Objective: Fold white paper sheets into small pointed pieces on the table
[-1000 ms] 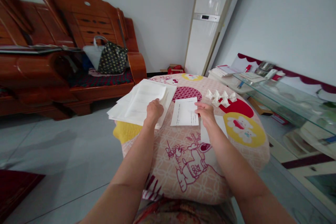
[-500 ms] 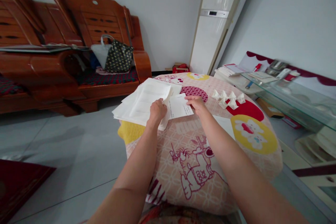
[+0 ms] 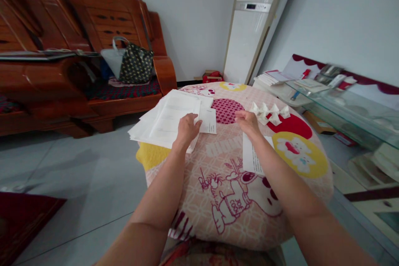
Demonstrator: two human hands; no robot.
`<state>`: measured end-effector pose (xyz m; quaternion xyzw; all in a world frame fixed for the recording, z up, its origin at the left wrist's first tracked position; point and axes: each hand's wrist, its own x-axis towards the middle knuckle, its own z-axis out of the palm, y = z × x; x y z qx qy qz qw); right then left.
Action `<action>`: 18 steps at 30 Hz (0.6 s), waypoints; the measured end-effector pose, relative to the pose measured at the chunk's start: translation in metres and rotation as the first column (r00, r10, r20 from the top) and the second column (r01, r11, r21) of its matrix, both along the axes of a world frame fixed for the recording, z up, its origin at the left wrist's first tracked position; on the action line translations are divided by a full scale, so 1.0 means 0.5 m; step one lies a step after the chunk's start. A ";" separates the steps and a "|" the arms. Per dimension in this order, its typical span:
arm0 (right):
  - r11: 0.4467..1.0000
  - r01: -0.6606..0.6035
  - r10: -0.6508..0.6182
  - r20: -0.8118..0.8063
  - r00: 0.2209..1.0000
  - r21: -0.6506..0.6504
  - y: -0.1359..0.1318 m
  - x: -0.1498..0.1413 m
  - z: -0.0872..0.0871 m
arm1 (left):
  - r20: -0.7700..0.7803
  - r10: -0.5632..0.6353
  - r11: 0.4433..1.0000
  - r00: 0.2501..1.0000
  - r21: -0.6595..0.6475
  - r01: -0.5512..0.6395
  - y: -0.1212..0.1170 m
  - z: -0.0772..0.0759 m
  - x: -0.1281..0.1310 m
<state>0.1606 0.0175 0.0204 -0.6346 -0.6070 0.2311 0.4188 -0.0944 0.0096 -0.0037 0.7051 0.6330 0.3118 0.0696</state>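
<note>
My left hand [image 3: 188,129] rests over the right part of a loose stack of white paper sheets [image 3: 170,112], its thumb and fingers apart. From beneath the stack's right side sticks out a smaller printed sheet [image 3: 208,121], flat on the cloth. My right hand [image 3: 248,123] hovers over the table with loosely bent fingers and no sheet in them. Another printed white sheet [image 3: 251,158] lies partly under my right forearm. Just beyond my right hand stand several small folded white paper pieces [image 3: 272,112] with pointed tops.
A pink patterned cloth [image 3: 224,199] covers the round table. On the right is a glass-topped stand [image 3: 336,104] with papers [image 3: 274,78] and metal bowls [image 3: 328,72]. Wooden chairs [image 3: 112,16] holding a dark patterned bag [image 3: 137,63] are at the left. A tall white cabinet-like unit [image 3: 247,37] stands behind.
My right hand has let go of the small printed sheet and moved right. That sheet now lies further left, partly under the stack. My left hand's fingers have loosened. The view has shifted slightly.
</note>
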 end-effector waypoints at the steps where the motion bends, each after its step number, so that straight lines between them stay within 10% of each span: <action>1: 1.000 0.029 -0.029 0.045 0.999 0.002 -0.018 0.031 0.005 | 0.024 -0.042 0.997 0.999 0.060 0.041 0.000 0.001 0.005; 6: 0.974 0.204 -0.162 0.341 0.926 -0.093 -0.105 0.158 0.007 | 0.026 -0.483 0.875 0.875 0.060 0.481 -0.032 0.024 0.070; 12: 0.945 0.288 -0.170 0.513 0.841 -0.158 -0.161 0.199 -0.024 | -0.109 -0.923 0.384 0.369 -0.308 0.871 -0.118 0.020 0.183; 18: 0.953 0.278 -0.196 0.452 0.870 -0.123 -0.163 0.201 -0.039 | -0.210 -0.938 0.320 0.274 -0.230 0.919 -0.156 -0.009 0.238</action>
